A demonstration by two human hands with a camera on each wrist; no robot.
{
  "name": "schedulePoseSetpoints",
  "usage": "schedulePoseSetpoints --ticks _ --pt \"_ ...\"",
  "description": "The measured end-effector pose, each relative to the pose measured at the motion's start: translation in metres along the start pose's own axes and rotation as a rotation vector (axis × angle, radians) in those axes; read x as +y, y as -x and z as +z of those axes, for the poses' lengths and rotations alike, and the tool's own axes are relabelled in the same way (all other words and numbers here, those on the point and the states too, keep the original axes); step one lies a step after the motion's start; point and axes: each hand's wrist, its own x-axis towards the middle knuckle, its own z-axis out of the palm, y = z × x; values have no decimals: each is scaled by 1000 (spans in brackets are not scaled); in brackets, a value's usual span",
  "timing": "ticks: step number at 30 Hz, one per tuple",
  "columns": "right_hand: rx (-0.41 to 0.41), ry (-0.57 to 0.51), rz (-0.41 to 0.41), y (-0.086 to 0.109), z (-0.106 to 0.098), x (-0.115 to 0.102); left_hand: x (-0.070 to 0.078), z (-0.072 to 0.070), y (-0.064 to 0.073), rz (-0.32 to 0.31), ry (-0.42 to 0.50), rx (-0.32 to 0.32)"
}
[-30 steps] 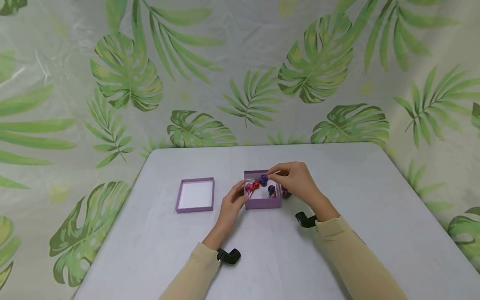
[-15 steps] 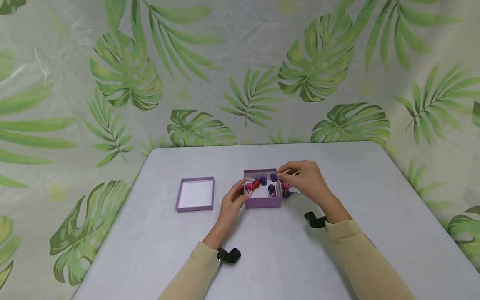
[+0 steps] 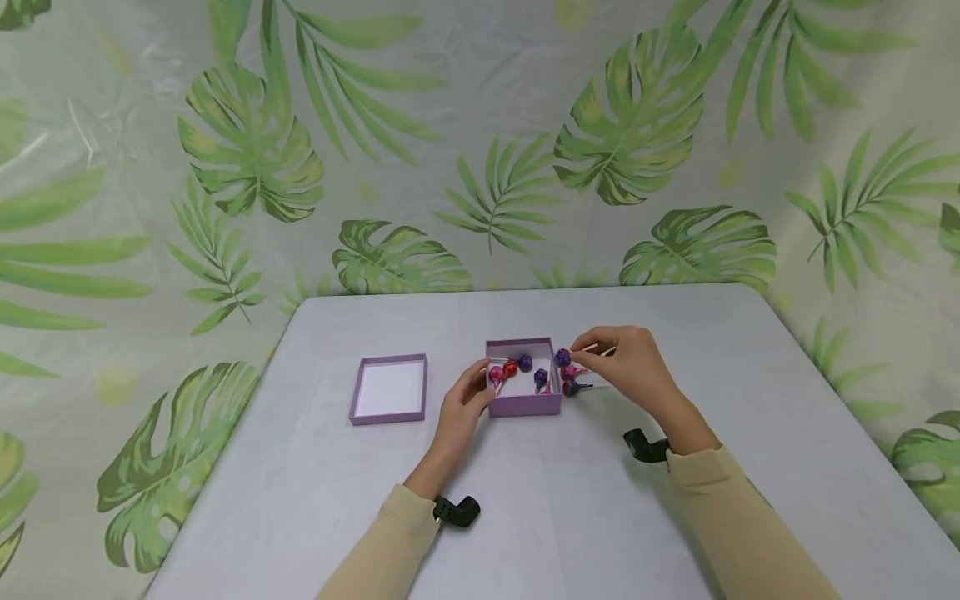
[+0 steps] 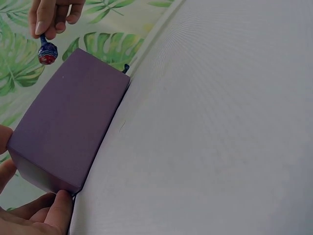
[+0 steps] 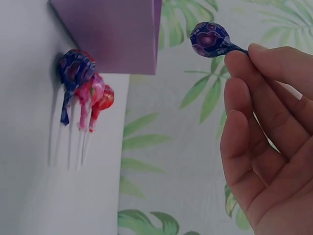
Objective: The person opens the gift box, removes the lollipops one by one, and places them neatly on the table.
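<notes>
My right hand [image 3: 628, 362] pinches a lollipop [image 3: 562, 357] in a dark blue-purple wrapper by its stick, just below the candy. It hangs in the air off the box's right side. At the left end of the open purple box [image 3: 524, 406], my left hand [image 3: 460, 412] grips the wall and corner with fingers and thumb. Inside the box lie several wrapped lollipops, among them a red one [image 3: 510, 368], a pink one [image 3: 496, 375] and a purple one [image 3: 525, 362]. Against the box's right outer side, more lollipops [image 5: 78, 73] are bunched, blue, pink and red, sticks pointing away.
A shallow purple-rimmed lid [image 3: 388, 417] with a white inside lies on the white table [image 3: 540, 500], left of the box. Behind the table hangs a leaf-patterned curtain [image 3: 517, 125].
My right hand has carried the pinched lollipop rightward, from above the box's inside to beyond its right wall. The left hand stays at the box's left end.
</notes>
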Motion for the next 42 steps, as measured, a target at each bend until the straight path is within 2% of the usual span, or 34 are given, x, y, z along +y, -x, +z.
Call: schedulePoseSetpoints --ticks 6,12,27,42 --pt "-6 20 26 6 -3 8 1 0 0 14 5 0" --pt "-53 42 80 12 0 19 2 0 0 13 -4 19" --pt "-184 22 107 22 11 36 4 -1 1 7 -22 6" --pt "-263 21 126 23 21 53 4 -1 0 18 -22 4"
